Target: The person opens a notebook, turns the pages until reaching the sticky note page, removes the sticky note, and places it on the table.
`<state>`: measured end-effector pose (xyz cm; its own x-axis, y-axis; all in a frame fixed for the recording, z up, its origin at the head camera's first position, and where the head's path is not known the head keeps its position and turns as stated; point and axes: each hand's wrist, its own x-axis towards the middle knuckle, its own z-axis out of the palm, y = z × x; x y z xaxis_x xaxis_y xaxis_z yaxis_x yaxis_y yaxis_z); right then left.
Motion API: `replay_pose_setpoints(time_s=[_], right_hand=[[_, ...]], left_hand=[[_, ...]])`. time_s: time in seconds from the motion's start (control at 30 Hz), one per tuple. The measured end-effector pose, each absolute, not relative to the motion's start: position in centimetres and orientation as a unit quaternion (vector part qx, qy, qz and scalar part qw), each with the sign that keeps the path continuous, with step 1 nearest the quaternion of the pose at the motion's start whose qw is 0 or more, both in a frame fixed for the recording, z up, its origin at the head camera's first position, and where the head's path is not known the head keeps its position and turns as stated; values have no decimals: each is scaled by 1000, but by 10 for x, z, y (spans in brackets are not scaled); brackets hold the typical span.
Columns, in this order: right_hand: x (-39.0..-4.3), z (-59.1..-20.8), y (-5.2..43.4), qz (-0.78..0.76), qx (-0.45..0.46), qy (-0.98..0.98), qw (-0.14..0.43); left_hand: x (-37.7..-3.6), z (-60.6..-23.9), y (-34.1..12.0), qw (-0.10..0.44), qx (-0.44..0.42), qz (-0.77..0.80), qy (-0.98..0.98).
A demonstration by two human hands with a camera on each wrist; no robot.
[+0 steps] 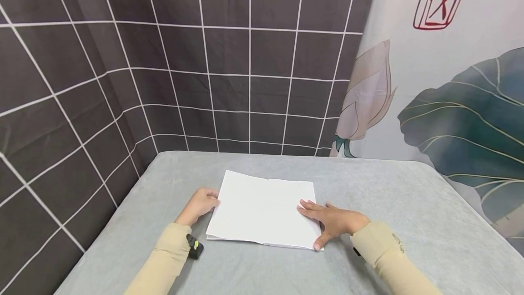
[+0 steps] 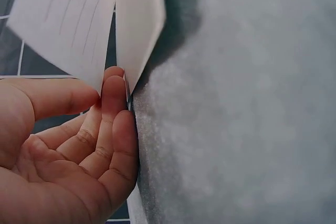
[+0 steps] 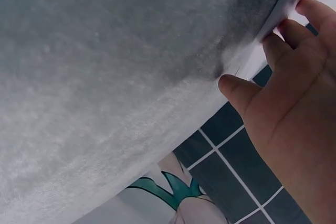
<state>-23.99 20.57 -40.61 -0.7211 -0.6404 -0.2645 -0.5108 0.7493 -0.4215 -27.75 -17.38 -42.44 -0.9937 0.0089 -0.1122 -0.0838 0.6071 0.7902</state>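
An open notebook (image 1: 262, 211) with blank-looking white pages lies on the grey cloth-covered table. At its left edge, my left hand (image 1: 200, 203) pinches a page between thumb and fingers. The left wrist view shows faint lines on that page (image 2: 65, 17), its edge by the thumb tip; more paper (image 2: 137, 19) stands on the other side of the fingers. My right hand (image 1: 335, 220) rests with spread fingers on the right page, thumb near the lower right corner. In the right wrist view, the right hand's fingers (image 3: 278, 51) reach along the notebook's edge, most of which is hidden.
Grey cloth (image 1: 409, 204) covers the table around the notebook. A dark curtain with white grid lines (image 1: 249, 58) hangs behind and to the left. Behind on the right hangs a pale curtain (image 1: 409, 104) with a flower and large leaf. A small black device (image 1: 195, 246) sits at the left wrist.
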Motion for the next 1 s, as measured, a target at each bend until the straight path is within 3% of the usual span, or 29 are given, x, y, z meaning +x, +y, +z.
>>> replay_pose_setpoints(time_s=[1.0], right_hand=[[-239,-408,206,-189,-302,915,191]], left_hand=[[-278,-424,-174,70,-22,433,898]])
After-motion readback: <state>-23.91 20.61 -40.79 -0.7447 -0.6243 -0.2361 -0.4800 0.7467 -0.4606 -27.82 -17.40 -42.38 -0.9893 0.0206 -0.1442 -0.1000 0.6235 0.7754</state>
